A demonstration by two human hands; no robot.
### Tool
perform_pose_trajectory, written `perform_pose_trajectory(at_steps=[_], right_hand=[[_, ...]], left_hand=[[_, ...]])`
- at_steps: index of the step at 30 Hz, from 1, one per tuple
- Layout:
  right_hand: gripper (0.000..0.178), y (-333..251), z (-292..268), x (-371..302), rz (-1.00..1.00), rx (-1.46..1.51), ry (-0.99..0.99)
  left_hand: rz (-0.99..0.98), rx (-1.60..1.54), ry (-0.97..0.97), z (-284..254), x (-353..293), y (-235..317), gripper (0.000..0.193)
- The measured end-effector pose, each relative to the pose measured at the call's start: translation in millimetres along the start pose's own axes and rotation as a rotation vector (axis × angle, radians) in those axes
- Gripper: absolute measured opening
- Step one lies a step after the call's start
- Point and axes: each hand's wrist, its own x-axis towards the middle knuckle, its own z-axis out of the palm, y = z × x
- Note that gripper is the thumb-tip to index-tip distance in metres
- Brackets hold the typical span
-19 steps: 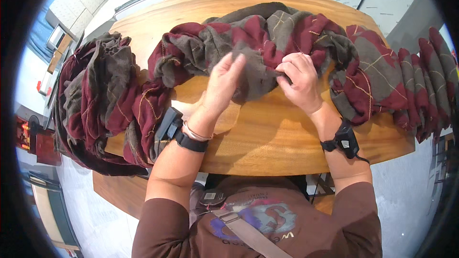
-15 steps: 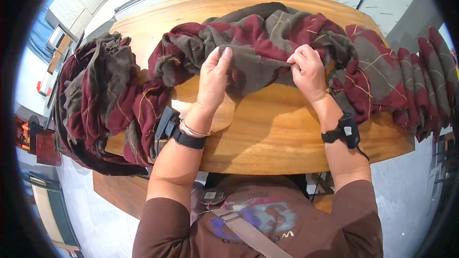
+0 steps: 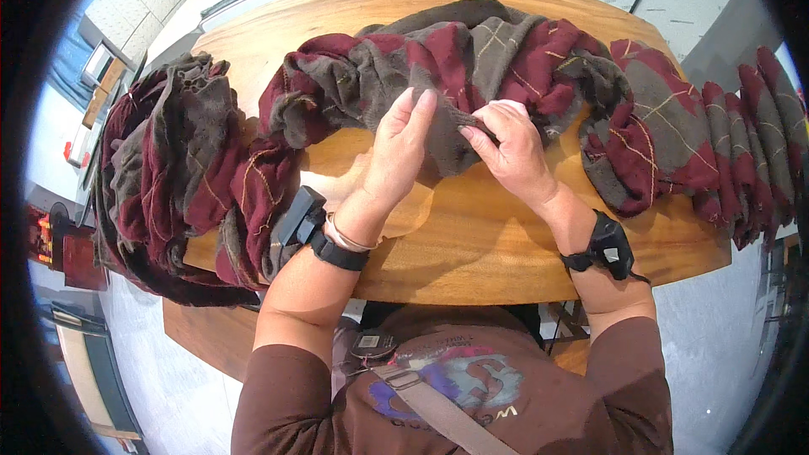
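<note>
A long argyle knit cloth (image 3: 451, 50) in grey and burgundy with thin yellow lines lies bunched across the wooden table. My left hand (image 3: 399, 147) is closed on a grey part of its near edge, thumb pointing up; the fingers behind the cloth are partly hidden. Just to the right, my right hand (image 3: 516, 152) pinches a gathered grey fold of the same edge between thumb and fingers. The cloth between the two hands is slack and hangs down toward the tabletop.
A heaped cloth pile (image 3: 181, 160) of the same pattern hangs over the table's left end. Pleated folds of cloth (image 3: 742, 147) reach past the right end. Bare wood of the table (image 3: 480, 261) shows before me. A brown bench (image 3: 206, 333) stands below at left.
My hands have come closer together, the left moving right and the right moving left and slightly down. The edge stretched between them has gone slack and gathered.
</note>
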Motion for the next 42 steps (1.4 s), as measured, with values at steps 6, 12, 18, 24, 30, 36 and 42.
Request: perform_pose_trajectory(at_steps=[6, 12, 18, 24, 30, 36, 42], right_hand=[[0.015, 0.2, -0.4, -2.6, 0.073, 0.112, -0.093], [0.012, 9.1, -2.1, -4.2, 0.229, 0.254, 0.058], [0.025, 5.1, -2.6, -4.3, 0.280, 0.483, 0.047], [0.029, -1.5, -4.4, -5.9, 0.478, 0.791, -0.170], [0.015, 15.4, -11.8, -5.2, 0.437, 0.675, -0.116], [0.018, 48.0, -31.7, -0.5, 0.613, 0.807, 0.227], [0.030, 96.6, -66.7, -0.5, 0.756, 0.773, 0.684]], left_hand=[[-0.027, 0.078, 0.078, -20.8, 8.6, 11.0, 0.018], [0.113, 0.608, -0.250, -11.7, 2.9, -2.6, 0.025], [0.173, 0.952, -0.205, -5.8, -1.3, 2.8, 0.022], [0.418, 1.000, -0.267, 4.8, -10.6, 2.1, 0.026], [0.267, 0.731, -0.228, -2.5, -4.9, -2.7, 0.033], [0.185, 1.221, -0.208, -22.0, 10.8, 22.3, 0.019], [0.357, 1.529, -0.261, -32.1, 9.2, 31.3, 0.023]])
